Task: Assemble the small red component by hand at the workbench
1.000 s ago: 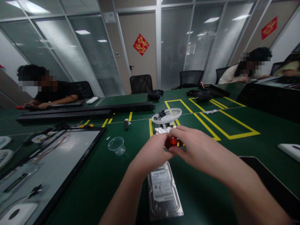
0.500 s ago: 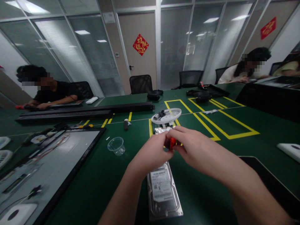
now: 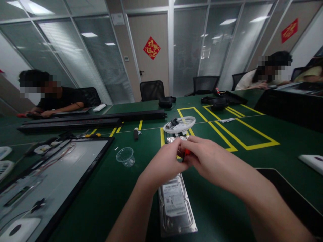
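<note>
"At the middle of the clock, what are the two hands doing?"

"The right hand [image 3: 208, 151] pinches a small red piece [image 3: 187, 152] between thumb and fingers, and the left hand [image 3: 168, 159] curls in to meet it from nine o'clock. Whether the left grip presses on the piece too, I can't tell; the fingertips there are hidden."

"What's under them?"

"A silver hard drive [image 3: 177, 215] lies flat on the green counter [image 3: 113, 191], label [image 3: 173, 200] up, stretching toward six o'clock. Another silver patch [image 3: 173, 139] shows just past the fingers, at twelve; I can't tell whether it's the same drive."

"So how far along is it?"

"Partway, I'd judge. The red piece is up in the grip, not set down. The drive's near half looks whole, with nothing loose lying on it. How much is left, I can't say."

"And round about?"

"A white basket [image 3: 183, 127] with dark bits [image 3: 173, 123] inside at twelve, a clear cup [image 3: 125, 157] at nine, and a big grey panel [image 3: 73, 166] past that."
</note>
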`<state>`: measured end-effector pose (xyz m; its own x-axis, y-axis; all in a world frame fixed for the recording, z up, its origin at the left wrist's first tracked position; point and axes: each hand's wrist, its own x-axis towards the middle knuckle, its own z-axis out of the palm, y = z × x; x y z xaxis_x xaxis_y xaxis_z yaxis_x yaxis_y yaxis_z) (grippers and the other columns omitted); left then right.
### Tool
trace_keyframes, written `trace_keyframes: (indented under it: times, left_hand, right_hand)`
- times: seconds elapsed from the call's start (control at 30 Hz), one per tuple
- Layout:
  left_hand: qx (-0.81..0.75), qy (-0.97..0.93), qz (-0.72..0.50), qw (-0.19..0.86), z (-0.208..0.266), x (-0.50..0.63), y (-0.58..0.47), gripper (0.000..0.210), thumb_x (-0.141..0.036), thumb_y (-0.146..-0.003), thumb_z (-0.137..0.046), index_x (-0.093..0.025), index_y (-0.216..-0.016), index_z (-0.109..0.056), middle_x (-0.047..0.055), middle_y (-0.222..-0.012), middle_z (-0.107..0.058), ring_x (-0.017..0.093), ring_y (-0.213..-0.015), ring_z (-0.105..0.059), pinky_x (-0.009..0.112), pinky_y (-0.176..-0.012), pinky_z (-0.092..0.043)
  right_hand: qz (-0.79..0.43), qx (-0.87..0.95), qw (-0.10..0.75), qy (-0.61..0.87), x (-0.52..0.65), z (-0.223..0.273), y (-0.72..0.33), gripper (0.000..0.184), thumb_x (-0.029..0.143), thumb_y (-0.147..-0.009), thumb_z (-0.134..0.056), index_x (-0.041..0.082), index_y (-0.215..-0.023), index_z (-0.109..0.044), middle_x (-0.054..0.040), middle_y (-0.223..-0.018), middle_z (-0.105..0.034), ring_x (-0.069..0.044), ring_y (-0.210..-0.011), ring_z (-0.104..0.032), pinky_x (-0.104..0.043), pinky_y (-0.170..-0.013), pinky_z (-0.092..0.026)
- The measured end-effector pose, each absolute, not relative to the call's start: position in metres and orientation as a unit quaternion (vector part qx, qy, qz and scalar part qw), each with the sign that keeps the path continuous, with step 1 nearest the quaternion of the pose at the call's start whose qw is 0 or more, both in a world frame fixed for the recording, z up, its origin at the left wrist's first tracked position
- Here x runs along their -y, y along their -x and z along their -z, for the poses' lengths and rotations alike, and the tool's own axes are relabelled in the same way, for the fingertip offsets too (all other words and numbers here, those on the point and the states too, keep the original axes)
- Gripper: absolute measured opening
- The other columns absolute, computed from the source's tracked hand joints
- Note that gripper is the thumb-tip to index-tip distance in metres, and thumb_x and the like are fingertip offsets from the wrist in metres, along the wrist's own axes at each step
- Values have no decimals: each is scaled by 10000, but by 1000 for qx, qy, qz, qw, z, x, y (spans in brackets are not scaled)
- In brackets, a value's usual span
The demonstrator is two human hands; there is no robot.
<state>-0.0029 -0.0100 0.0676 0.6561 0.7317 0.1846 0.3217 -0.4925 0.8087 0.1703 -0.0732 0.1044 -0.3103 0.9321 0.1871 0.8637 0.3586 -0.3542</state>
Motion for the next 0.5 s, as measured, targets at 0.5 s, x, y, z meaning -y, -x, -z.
trace_keyframes:
  times: [0.5]
  left_hand:
    - [-314,-829,-255,386,-67,10,2,189,-153,-818,-740,-185,-993,-677,78,-1075,-787,253,-982,-732,351,-827,-547]
  right_hand:
    - [-63,793,163,583,71,-104,-172,80,191,-1008,-672,203,-1035,-746,-86,-1045,-749,-268,-910,-695,-389,-782,-470]
